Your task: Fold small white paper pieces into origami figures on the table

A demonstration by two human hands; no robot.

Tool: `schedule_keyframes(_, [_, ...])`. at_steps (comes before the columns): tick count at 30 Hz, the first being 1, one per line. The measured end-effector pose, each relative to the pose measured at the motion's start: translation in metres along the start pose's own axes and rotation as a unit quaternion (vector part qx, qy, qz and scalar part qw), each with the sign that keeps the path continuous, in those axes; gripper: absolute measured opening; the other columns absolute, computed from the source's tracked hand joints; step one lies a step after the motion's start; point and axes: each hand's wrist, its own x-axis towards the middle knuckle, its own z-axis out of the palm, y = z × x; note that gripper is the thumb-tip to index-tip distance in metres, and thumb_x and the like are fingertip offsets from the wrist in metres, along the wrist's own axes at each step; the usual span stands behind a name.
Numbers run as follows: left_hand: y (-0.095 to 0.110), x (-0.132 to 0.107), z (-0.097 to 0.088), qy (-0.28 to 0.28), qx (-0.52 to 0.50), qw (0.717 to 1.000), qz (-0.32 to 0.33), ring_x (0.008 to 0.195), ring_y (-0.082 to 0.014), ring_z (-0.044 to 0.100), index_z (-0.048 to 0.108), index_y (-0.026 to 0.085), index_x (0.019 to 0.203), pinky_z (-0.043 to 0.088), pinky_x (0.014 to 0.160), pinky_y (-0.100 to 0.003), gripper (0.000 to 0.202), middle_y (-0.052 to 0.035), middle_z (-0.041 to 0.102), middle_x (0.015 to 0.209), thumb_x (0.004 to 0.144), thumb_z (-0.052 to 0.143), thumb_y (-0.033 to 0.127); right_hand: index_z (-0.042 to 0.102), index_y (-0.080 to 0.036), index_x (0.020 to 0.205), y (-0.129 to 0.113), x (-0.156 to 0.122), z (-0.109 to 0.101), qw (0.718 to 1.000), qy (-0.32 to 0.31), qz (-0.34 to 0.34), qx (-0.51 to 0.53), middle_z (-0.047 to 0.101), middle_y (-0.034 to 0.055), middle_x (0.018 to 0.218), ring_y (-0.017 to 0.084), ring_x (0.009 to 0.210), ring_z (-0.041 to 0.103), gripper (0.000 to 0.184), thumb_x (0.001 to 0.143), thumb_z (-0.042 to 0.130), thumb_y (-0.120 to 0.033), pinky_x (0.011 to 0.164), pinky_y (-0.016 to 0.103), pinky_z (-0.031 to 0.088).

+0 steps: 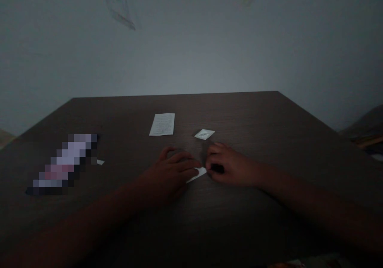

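A small piece of white folded paper [202, 172] lies low over the table between my two hands. My left hand [175, 172] comes in from the left, its fingers bent over the paper and pressing on it; they hide most of it. At the paper's right tip, the fingers of my right hand [224, 164] are pinched together on its corner. Just beyond my right hand lies a small white diamond-shaped folded paper [204, 134], apart from the fingers. Dim light makes the fingertips hard to make out.
A sheet with lines of writing [162, 124] lies farther back on the dark wooden table [239, 112]. At the left are a pixelated phone-like object [62, 164] and a small white scrap [100, 162]. A clear plastic bag [116, 2] hangs on the wall behind.
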Motion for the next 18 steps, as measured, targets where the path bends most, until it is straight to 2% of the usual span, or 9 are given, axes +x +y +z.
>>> schedule_keyframes(2, [-0.0011, 0.0000, 0.0000, -0.002, -0.004, 1.000, 0.003, 0.150, -0.0359, 0.066, 0.072, 0.025, 0.147, 0.034, 0.134, -0.062, 0.048, -0.0060, 0.080, 0.153, 0.102, 0.062, 0.008, 0.078, -0.022, 0.102, 0.0006, 0.0009, -0.0004, 1.000, -0.004, 0.007, 0.013, 0.073, 0.0063, 0.111, 0.027, 0.113, 0.069, 0.008, 0.100, 0.079, -0.014, 0.109, 0.050, 0.048])
schedule_keyframes(5, [-0.0024, 0.0000, 0.0012, -0.003, -0.011, 1.000, 0.008, 0.151, -0.0334, 0.065, 0.071, 0.028, 0.147, 0.033, 0.136, -0.059, 0.049, -0.0049, 0.080, 0.154, 0.104, 0.062, 0.007, 0.078, -0.022, 0.101, 0.0018, 0.0025, 0.0005, 1.000, -0.004, 0.012, 0.025, 0.073, 0.0058, 0.111, 0.028, 0.113, 0.069, 0.010, 0.098, 0.081, -0.013, 0.109, 0.051, 0.048])
schedule_keyframes(12, [-0.0012, 0.0020, 0.0000, -0.017, 0.012, 0.999, -0.030, 0.147, -0.0354, 0.067, 0.077, 0.026, 0.137, 0.039, 0.130, -0.057, 0.034, -0.0084, 0.077, 0.155, 0.109, 0.064, 0.012, 0.078, -0.022, 0.109, -0.0004, 0.0065, 0.0035, 1.000, -0.006, 0.024, 0.001, 0.074, 0.0073, 0.116, 0.030, 0.117, 0.068, 0.016, 0.097, 0.082, -0.012, 0.106, 0.049, 0.047])
schedule_keyframes(18, [-0.0041, 0.0023, 0.0024, -0.006, -0.039, 0.998, -0.044, 0.142, -0.0287, 0.070, 0.077, 0.027, 0.137, 0.040, 0.128, -0.050, 0.041, -0.0048, 0.078, 0.153, 0.110, 0.054, 0.007, 0.082, -0.022, 0.106, 0.0020, 0.0096, 0.0017, 0.999, -0.005, 0.045, 0.029, 0.076, 0.0066, 0.113, 0.028, 0.115, 0.070, 0.016, 0.096, 0.082, -0.010, 0.109, 0.049, 0.049])
